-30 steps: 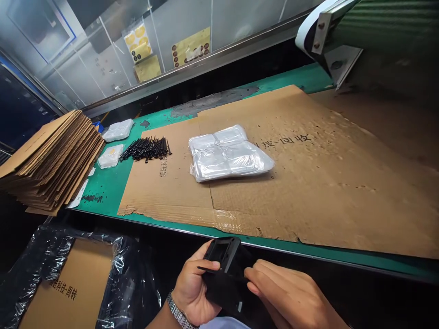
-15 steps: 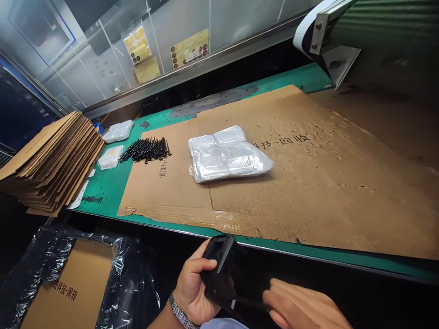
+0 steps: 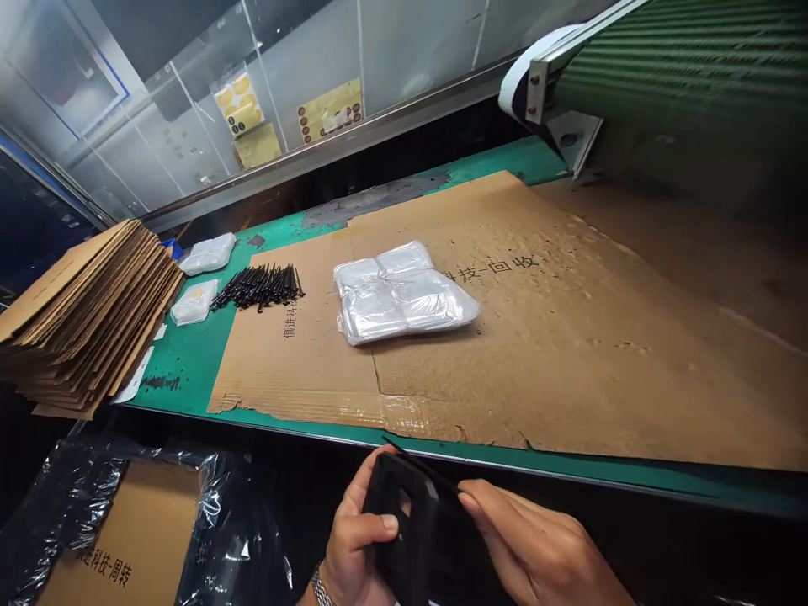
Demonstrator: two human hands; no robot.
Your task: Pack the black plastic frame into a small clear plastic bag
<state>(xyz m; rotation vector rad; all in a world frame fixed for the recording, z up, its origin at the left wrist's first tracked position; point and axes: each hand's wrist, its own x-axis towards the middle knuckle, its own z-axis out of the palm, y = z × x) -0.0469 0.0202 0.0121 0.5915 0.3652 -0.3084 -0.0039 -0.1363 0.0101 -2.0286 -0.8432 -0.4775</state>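
At the table's front edge my left hand (image 3: 363, 539) grips a black plastic part (image 3: 404, 513) with an opening through its face. The thumb lies across that face and the fingers wrap behind. My right hand (image 3: 530, 539) is closed at the part's right side, fingertips pinching a thin black strip (image 3: 422, 464) that slants along the part's upper edge. Whether the strip is separate or belongs to the part I cannot tell. Behind them, a tied bundle of clear plastic bags (image 3: 404, 295) lies on a flattened cardboard sheet (image 3: 568, 379).
Many thin black pins (image 3: 262, 286) lie piled left of the bags. Small white packets (image 3: 194, 301) and a tall cardboard stack (image 3: 94, 320) stand farther left. Below is a carton (image 3: 126, 522) lined with black plastic (image 3: 233, 522). A green conveyor (image 3: 682, 84) overhangs the back right.
My right hand has moved up and left against the black part. The part has turned, showing its face with the opening. The camera view has shifted slightly.
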